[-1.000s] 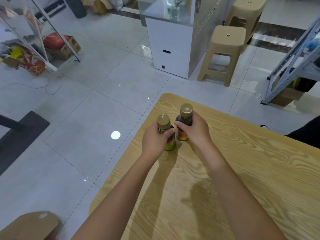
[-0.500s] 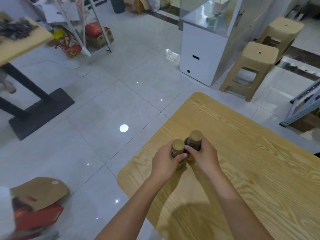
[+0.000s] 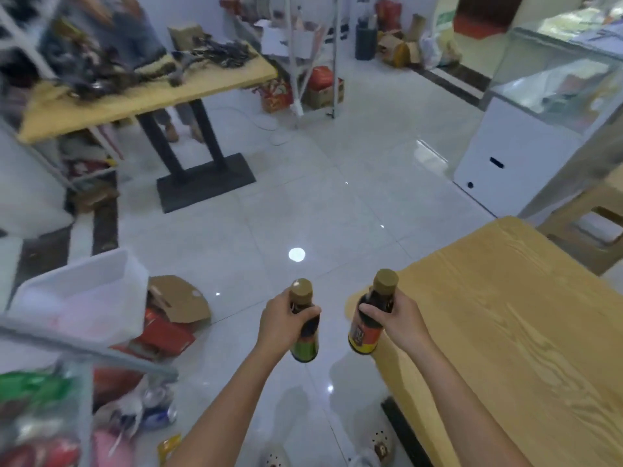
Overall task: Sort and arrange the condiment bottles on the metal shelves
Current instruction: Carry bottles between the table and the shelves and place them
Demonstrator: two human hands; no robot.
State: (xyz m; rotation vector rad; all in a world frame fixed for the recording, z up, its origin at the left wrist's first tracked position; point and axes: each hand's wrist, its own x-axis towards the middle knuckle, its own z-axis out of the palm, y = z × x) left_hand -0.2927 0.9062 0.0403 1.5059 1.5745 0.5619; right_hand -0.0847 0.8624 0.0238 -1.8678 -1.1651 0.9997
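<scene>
Glossy white tiled floor (image 3: 303, 203) fills the middle of the view, with a ceiling light reflected on it as a bright spot, and the pale wooden bench (image 3: 505, 332) runs off to the right. Both hands are up and busy: the left hand (image 3: 283, 326) is wrapped around the neck and shoulder of a dark bottle with a green label (image 3: 307, 345), and the right hand (image 3: 399, 320) grips the neck of a dark bottle with an orange and yellow label (image 3: 364, 333). Each bottle wears a tan cap. Both are held in the air, clear of the bench top and apart from each other, the green one out over the floor and the orange one by the bench's near left corner, its cap tipped to the right. Down at lower left sits a white plastic bin (image 3: 84, 298) beside an open cardboard box (image 3: 178, 301), and a grey metal rail (image 3: 84, 348) crosses in front of what looks like bagged goods, though motion blur makes that hard to read. Farther back, a second wooden table (image 3: 151, 92) on a black pedestal carries a dark tangle of clutter. A white metal shelf frame (image 3: 313, 62) stands behind it with boxes at its foot. A glass display cabinet (image 3: 539, 112) and a tan stool (image 3: 590, 224) sit to the right.
</scene>
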